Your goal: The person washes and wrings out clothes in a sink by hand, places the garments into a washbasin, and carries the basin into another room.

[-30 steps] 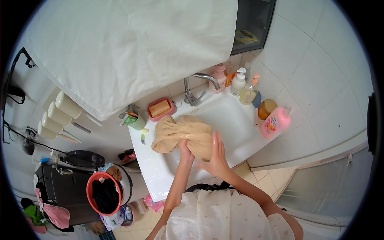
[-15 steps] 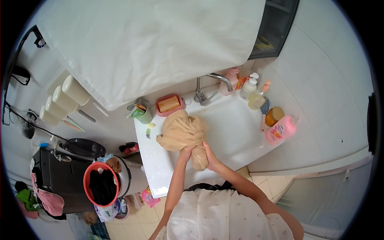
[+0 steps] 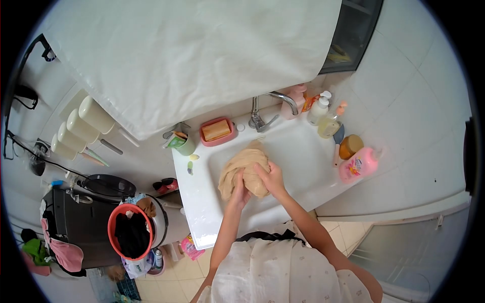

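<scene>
A wet-looking tan cloth (image 3: pixel 245 164) is bunched up over the left part of the white sink (image 3: pixel 308 151). My left hand (image 3: pixel 241 191) grips its lower left side, with some of the fingers hidden in the folds. On the right side, my right hand (image 3: pixel 273 179) is closed around the same cloth, thumb toward the middle. Behind the bundle stands the chrome faucet (image 3: pixel 260 121). A bar of orange-brown soap (image 3: pixel 215 130) lies in a pink soap dish (image 3: pixel 218 143) on the sink's back left rim.
Pump bottles (image 3: pixel 317 110) and a pink bottle (image 3: pixel 357 165) line the right rim, beside an amber jar (image 3: pixel 351 146) and a brush (image 3: pixel 338 139). A green cup (image 3: pixel 185 146) stands at the left. A red basin (image 3: pixel 112 237) with dark clothes sits lower left. White fabric (image 3: pixel 197 55) hangs above.
Both hands have moved up and inward on the cloth. The bundle has shifted right and is more compact; the tail that hung below the hands is gathered in.
</scene>
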The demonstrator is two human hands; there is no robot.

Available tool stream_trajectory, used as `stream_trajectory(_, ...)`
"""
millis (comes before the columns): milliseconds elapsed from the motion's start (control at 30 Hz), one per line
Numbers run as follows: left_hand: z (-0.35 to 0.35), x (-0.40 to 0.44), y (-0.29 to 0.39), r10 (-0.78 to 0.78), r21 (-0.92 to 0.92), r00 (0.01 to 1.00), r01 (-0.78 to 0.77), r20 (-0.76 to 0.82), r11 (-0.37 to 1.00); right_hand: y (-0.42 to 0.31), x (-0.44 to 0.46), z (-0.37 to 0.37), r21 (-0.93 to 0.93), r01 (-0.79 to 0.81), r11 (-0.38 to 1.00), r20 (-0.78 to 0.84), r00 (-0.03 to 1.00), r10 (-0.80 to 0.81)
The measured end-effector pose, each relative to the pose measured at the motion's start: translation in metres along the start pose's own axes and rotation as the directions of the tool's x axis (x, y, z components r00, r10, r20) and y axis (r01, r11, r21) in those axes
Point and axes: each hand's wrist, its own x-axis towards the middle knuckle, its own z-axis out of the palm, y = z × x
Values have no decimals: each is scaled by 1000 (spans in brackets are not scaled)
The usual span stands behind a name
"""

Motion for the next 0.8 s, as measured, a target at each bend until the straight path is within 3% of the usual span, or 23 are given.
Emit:
stream_trajectory(33, 2, -3, 2, 1, -1, 1000, -1, -1, 1000, -3, 2, -1, -61, 66, 996, -5, 998, -67)
stream_trajectory(67, 4, -6, 4, -87, -44, 994, 90, 72, 995, -7, 1, -2, -61, 67, 996, -3, 998, -67)
stream_trajectory(100, 5, -7, 4, -169, -80, 974, 182, 148, 980, -13, 0, -3, -197, 84, 977, 11, 996, -84)
stream_trajectory(233, -24, 3, -21, -199, -237, 960, 243, 197, 941, -16, -24, 9, -533, 58, 844, -18, 997, -80)
stream_trajectory(267, -33, 11, -30, -112, -294, 975, 167, 194, 941, -13, -28, 9, -535, 58, 843, -27, 996, -85)
stream_trajectory(333, -24, 13, -31, -32, -346, 981, 99, 193, 933, -1, -34, 8, -614, 250, 748, 21, 953, -301)
stream_trajectory(367, -8, 8, -30, 107, -599, 900, 190, 423, 778, 12, -35, 7, -616, 245, 749, 14, 953, -301)
stream_trajectory(400, 9, 1, -24, 304, -758, 766, 340, 566, 557, 28, -35, 8, -521, 227, 823, -16, 961, -275)
stream_trajectory(467, 37, -7, -8, 351, -764, 757, 290, 552, 576, 39, -38, 9, -416, 203, 887, -51, 968, -246)
stream_trajectory(500, 43, -7, -5, 405, -774, 743, 236, 533, 587, 36, -40, 10, -113, 42, 993, -77, 996, -51)
stream_trajectory(533, 41, -3, -7, 400, -773, 742, 244, 537, 585, 34, -40, 9, 197, -132, 972, -43, 989, 143)
stream_trajectory(567, 34, 0, -8, 319, -679, 820, 110, 474, 726, 31, -40, 4, 196, -134, 971, -44, 988, 145)
stream_trajectory(600, 26, 4, -8, 253, -537, 888, -7, 385, 844, 15, -38, 0, 463, -410, 786, 178, 911, 371)
stream_trajectory(633, 19, 8, -7, 252, -536, 888, -7, 385, 844, 3, -36, -4, 606, -647, 463, 442, 758, 479)
stream_trajectory(667, 11, 14, -6, 239, -402, 893, -73, 382, 913, -2, -36, -7, 607, -646, 462, 442, 758, 479)
stream_trajectory(700, 5, 18, -4, 227, -257, 898, -134, 377, 957, -6, -36, -9, 527, -649, 549, 451, 761, 467)
stream_trajectory(733, -2, 23, -1, 225, -257, 896, -131, 381, 957, -9, -36, -14, 439, -640, 631, 458, 764, 456)
stream_trajectory(800, -10, 30, 6, 157, -185, 966, -120, 203, 975, 20, -22, -36, 421, -641, 642, 548, 744, 383)
